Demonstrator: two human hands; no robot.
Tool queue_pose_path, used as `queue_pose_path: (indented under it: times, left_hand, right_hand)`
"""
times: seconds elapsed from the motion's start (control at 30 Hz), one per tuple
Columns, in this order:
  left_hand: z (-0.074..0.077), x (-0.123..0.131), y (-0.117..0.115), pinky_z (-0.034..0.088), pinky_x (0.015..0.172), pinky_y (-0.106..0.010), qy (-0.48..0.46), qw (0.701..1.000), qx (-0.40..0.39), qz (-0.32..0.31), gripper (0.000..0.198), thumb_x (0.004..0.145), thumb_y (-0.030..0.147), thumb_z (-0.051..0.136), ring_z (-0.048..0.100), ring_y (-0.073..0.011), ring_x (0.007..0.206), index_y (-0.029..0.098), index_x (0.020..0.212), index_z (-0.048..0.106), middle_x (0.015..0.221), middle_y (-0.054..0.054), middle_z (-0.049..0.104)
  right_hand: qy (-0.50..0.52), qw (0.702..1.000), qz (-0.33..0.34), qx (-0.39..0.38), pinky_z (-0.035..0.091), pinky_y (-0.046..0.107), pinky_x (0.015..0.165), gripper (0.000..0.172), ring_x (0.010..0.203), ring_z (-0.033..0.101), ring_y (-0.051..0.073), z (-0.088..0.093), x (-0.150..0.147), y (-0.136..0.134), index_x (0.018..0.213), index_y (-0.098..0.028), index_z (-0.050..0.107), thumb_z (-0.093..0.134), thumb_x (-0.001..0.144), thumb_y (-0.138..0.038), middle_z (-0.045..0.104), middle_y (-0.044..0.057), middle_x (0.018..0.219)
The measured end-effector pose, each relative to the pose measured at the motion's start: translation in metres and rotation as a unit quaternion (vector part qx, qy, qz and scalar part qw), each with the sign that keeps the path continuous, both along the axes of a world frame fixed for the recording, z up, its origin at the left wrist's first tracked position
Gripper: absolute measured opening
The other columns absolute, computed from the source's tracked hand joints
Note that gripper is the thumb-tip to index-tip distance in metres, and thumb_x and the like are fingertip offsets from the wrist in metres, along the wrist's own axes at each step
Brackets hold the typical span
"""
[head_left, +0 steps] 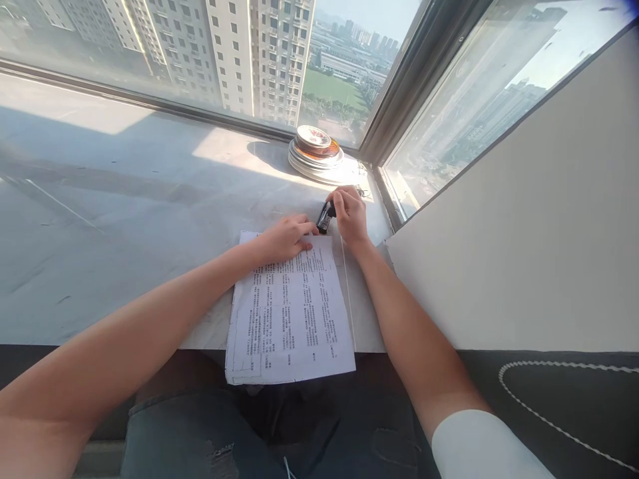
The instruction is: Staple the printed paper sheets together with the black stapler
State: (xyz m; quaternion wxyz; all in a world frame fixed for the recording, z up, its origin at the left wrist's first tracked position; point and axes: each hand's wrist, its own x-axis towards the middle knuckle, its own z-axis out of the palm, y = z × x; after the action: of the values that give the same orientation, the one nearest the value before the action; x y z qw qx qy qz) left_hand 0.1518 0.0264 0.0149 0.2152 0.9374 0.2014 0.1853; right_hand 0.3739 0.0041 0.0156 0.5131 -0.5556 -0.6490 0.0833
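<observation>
A printed sheet of paper (294, 313), or a thin stack of them, lies on the pale sill with its near end hanging over the edge. Across its far end rests my left hand (285, 239), fingers stretched toward the right and thumb apart, on the paper. Just beyond the sheet's far right corner is a small black stapler (325, 218) with a pale label. My right hand (349, 214) is closed around its upper end. The stapler's lower end is close to my left fingertips; whether it touches the paper I cannot tell.
A stack of plates (314, 156) stands in the window corner behind my hands. The marble-like sill (124, 219) stretches left along the window. A white wall (529, 219) closes in on the right. Below it, a twisted cord (504, 379) loops over a dark surface.
</observation>
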Motion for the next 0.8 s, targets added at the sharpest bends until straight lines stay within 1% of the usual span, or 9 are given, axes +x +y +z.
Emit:
queue_pose_path:
  times: [0.07,0.13,0.3,0.4,0.5,0.57,0.63,0.73,0.8]
  left_hand:
    - [0.002,0.002,-0.004,0.047,0.1,-0.044,0.004,0.999,0.0,-0.05,0.026,0.095,0.025,0.059,0.062,-0.0277,0.111,0.021,0.119,0.069,0.116,-0.011,0.068]
    - [0.003,0.003,-0.007,0.046,0.103,-0.046,0.01,0.998,0.012,-0.066,0.026,0.097,0.026,0.058,0.061,-0.0281,0.114,0.021,0.12,0.068,0.118,-0.01,0.069]
    - [0.004,0.0,-0.005,0.044,0.099,-0.044,0.022,0.999,0.032,-0.013,0.025,0.1,0.029,0.055,0.063,-0.0262,0.108,0.024,0.122,0.065,0.119,-0.009,0.067]
    - [0.004,-0.003,0.001,0.044,0.096,-0.043,0.04,0.998,0.051,0.003,0.021,0.102,0.03,0.053,0.062,-0.0243,0.101,0.025,0.112,0.07,0.113,-0.008,0.065]
    - [0.003,-0.005,0.007,0.043,0.098,-0.044,0.029,0.997,0.063,0.025,0.021,0.101,0.031,0.056,0.061,-0.0246,0.104,0.025,0.099,0.076,0.112,-0.008,0.065]
    - [0.002,-0.006,0.008,0.043,0.1,-0.045,0.012,0.998,0.057,0.027,0.02,0.099,0.033,0.06,0.061,-0.0249,0.106,0.026,0.097,0.079,0.113,-0.008,0.065]
    - [0.003,-0.007,0.007,0.045,0.1,-0.044,0.005,0.999,0.038,-0.007,0.021,0.098,0.036,0.062,0.062,-0.0249,0.107,0.026,0.103,0.08,0.115,-0.008,0.066]
    - [0.004,-0.007,0.003,0.047,0.102,-0.043,0.016,0.997,0.03,-0.066,0.029,0.097,0.04,0.064,0.061,-0.0271,0.114,0.026,0.119,0.078,0.123,-0.01,0.067]
    - [0.004,-0.008,0.001,0.046,0.104,-0.045,0.026,0.996,0.035,-0.075,0.034,0.097,0.042,0.064,0.061,-0.0282,0.117,0.025,0.124,0.076,0.126,-0.01,0.066]
  right_hand:
    - [-0.03,0.999,-0.037,0.017,0.047,0.047,0.098,0.05,0.096,0.056,0.024,0.0,0.005,0.0,0.077,-0.026,0.065,0.04,0.108,-0.057,0.057,0.007,0.097]
    - [-0.064,0.996,-0.062,0.02,0.041,0.051,0.106,0.054,0.101,0.055,0.026,0.0,0.009,0.0,0.073,-0.026,0.063,0.038,0.108,-0.058,0.058,0.006,0.095]
    - [-0.102,0.993,-0.044,-0.05,0.036,0.051,0.108,0.061,0.106,0.056,0.027,-0.002,0.013,0.0,0.08,-0.026,0.065,0.027,0.11,-0.063,0.063,0.005,0.093]
    - [-0.117,0.989,-0.026,-0.084,0.038,0.048,0.106,0.065,0.103,0.057,0.027,0.0,0.017,-0.001,0.087,-0.025,0.066,0.023,0.108,-0.069,0.064,0.005,0.089]
    - [-0.117,0.99,0.008,-0.073,0.041,0.043,0.103,0.065,0.107,0.057,0.025,0.003,0.016,-0.001,0.106,-0.024,0.067,0.021,0.108,-0.07,0.066,0.007,0.103]
    - [-0.129,0.988,0.036,-0.075,0.041,0.042,0.104,0.062,0.112,0.056,0.025,0.005,0.013,-0.003,0.117,-0.024,0.065,0.023,0.108,-0.069,0.066,0.008,0.114]
    - [-0.163,0.981,0.059,-0.088,0.039,0.042,0.105,0.054,0.115,0.055,0.026,0.008,0.009,-0.005,0.119,-0.025,0.066,0.033,0.108,-0.067,0.067,0.007,0.118]
    - [-0.205,0.972,0.073,-0.093,0.039,0.04,0.1,0.034,0.108,0.057,0.025,0.009,0.003,-0.008,0.113,-0.025,0.067,0.056,0.102,-0.056,0.069,0.005,0.111]
    - [-0.214,0.97,0.048,-0.103,0.041,0.035,0.09,0.027,0.098,0.059,0.024,0.008,0.001,-0.009,0.107,-0.024,0.066,0.067,0.096,-0.049,0.069,0.004,0.101]
